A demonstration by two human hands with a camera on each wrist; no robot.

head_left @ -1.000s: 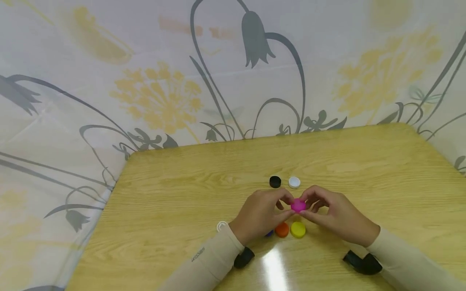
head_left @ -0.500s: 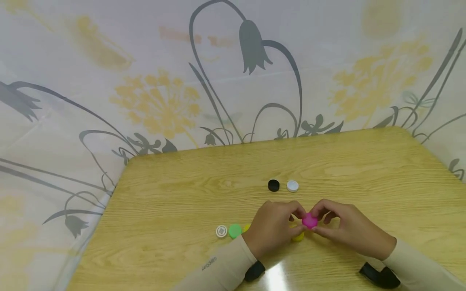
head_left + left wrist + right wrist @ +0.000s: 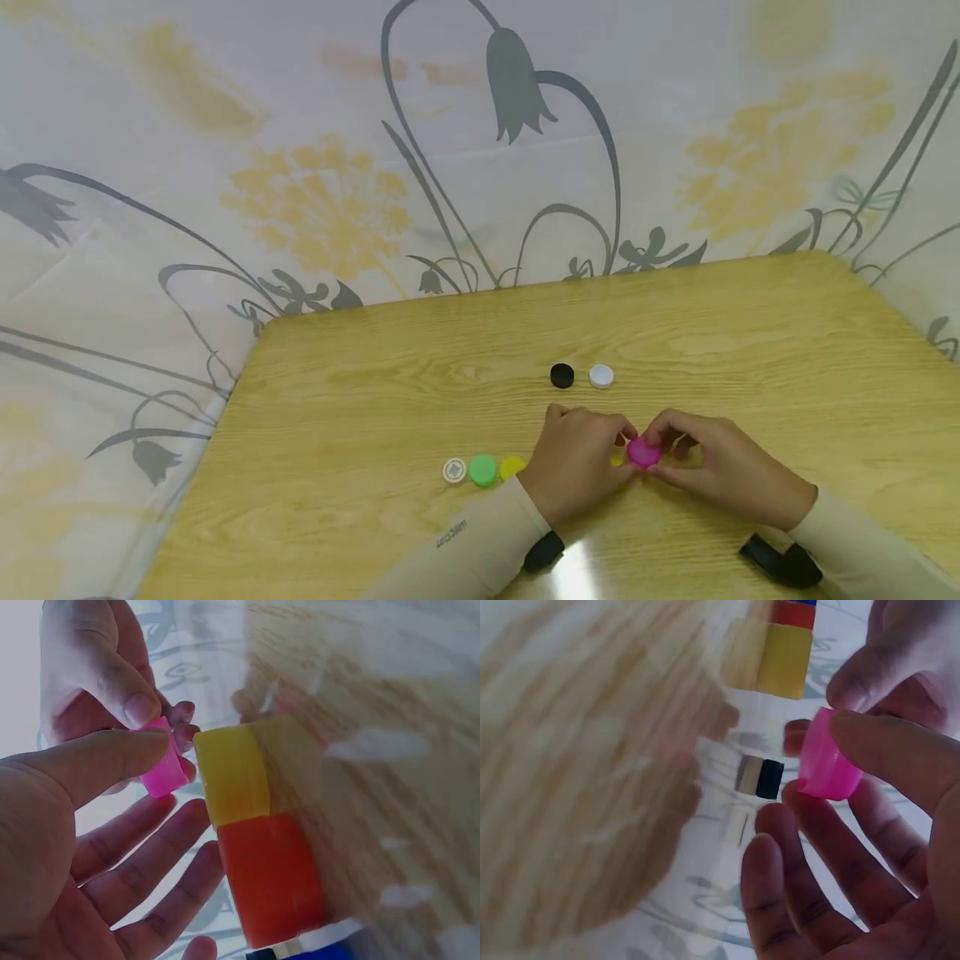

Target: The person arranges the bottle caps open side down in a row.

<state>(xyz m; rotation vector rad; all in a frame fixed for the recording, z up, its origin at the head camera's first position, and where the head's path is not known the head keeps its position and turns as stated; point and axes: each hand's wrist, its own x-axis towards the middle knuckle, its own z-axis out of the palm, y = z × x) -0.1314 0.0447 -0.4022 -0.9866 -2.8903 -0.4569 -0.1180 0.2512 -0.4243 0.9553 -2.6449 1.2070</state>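
Between both hands is a small round pink cap [image 3: 642, 452], held close over the table. My left hand [image 3: 577, 462] pinches its left edge with thumb and forefinger. The right hand [image 3: 723, 471] pinches the opposite edge the same way, its other fingers loosely bent, as the right wrist view shows. Right beside the pink cap stands a yellow cap [image 3: 232, 776], mostly covered by the left hand in the head view. An orange cap [image 3: 270, 881] touches that yellow one, and a blue one [image 3: 330, 952] shows at the frame's bottom; both are hidden from the head camera.
Left of the hands, a white patterned disc [image 3: 454, 471], a green cap [image 3: 483, 471] and another yellow cap [image 3: 512, 468] line up on the wooden table [image 3: 360, 383]. Farther back lie a black cap [image 3: 562, 376] and a white cap [image 3: 602, 377]. Patterned cloth [image 3: 315, 108] hangs behind.
Both hands have carried the pink cap right and nearer the body, down beside the row. The green and left yellow caps have come into view; the left hand now covers the orange one.
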